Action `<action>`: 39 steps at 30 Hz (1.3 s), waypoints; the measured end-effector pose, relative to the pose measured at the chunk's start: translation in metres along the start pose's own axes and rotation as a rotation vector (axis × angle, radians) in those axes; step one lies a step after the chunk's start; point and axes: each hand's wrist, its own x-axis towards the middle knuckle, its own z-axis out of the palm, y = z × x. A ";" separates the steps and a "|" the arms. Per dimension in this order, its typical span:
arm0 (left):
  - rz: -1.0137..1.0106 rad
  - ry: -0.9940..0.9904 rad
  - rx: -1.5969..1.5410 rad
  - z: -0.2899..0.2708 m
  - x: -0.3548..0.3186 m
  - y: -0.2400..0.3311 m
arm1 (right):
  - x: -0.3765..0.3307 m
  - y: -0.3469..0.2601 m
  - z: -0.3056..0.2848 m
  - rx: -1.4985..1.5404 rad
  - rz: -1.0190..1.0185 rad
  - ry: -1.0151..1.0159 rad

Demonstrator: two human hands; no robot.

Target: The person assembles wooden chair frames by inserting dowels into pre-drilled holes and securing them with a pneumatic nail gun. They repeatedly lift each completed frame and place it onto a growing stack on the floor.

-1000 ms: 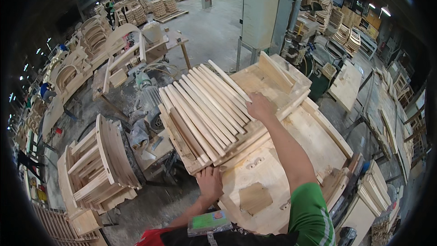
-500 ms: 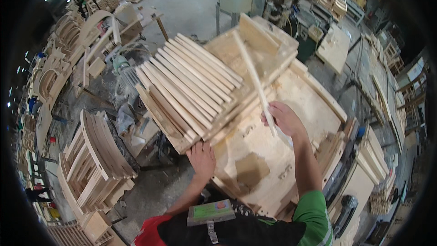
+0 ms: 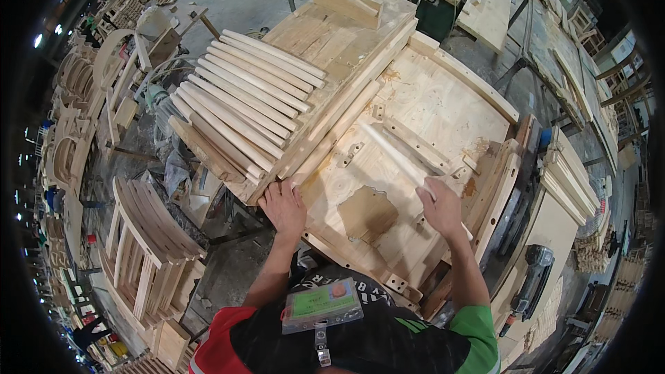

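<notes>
My right hand (image 3: 441,206) is closed around a pale wooden stick (image 3: 390,145), which slants over the lower wooden worktop (image 3: 443,93) with its far end pointing away to the left. Fingers spread, my left hand (image 3: 284,206) lies on the near corner of the raised wooden platform (image 3: 339,38) and holds nothing that I can see. Several similar sticks (image 3: 246,93) lie side by side on that platform, beyond my left hand. Fixed to the worktop, near the held stick, is a wooden strip (image 3: 415,145). A brown patch (image 3: 368,215) shows between my hands.
Curved wooden frames (image 3: 156,235) are stacked at the left. A dark power tool (image 3: 533,273) lies on a board at the right, below some stacked wooden slats (image 3: 566,176). A wooden block (image 3: 346,1) stands on the platform's far end.
My right hand has moved nearer and slightly right, bringing the stick off the raised platform and over the lower worktop. My left hand stays at the platform's corner. The whole view has shifted.
</notes>
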 end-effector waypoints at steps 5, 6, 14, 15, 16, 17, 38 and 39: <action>-0.016 -0.043 0.009 0.000 0.000 -0.001 | -0.020 -0.002 0.026 -0.126 0.057 -0.117; -0.019 -0.047 0.015 0.000 0.000 -0.001 | -0.019 -0.004 0.032 -0.154 0.059 -0.139; 0.012 -0.025 0.007 0.000 0.003 0.001 | -0.002 -0.009 0.058 -0.186 -0.040 -0.065; 0.023 -0.009 0.003 -0.001 0.003 0.001 | -0.001 -0.008 0.058 -0.192 -0.051 -0.054; 0.034 0.007 -0.002 0.000 0.003 0.002 | 0.000 -0.007 0.058 -0.198 -0.062 -0.044; 0.033 0.004 -0.002 0.000 0.003 0.002 | 0.000 -0.007 0.058 -0.205 -0.057 -0.047; 0.033 -0.064 0.066 -0.001 -0.001 0.001 | 0.002 0.021 0.078 -0.095 -0.014 0.298; 0.035 -0.035 0.048 -0.002 0.000 0.002 | 0.005 0.024 0.072 -0.063 0.007 0.421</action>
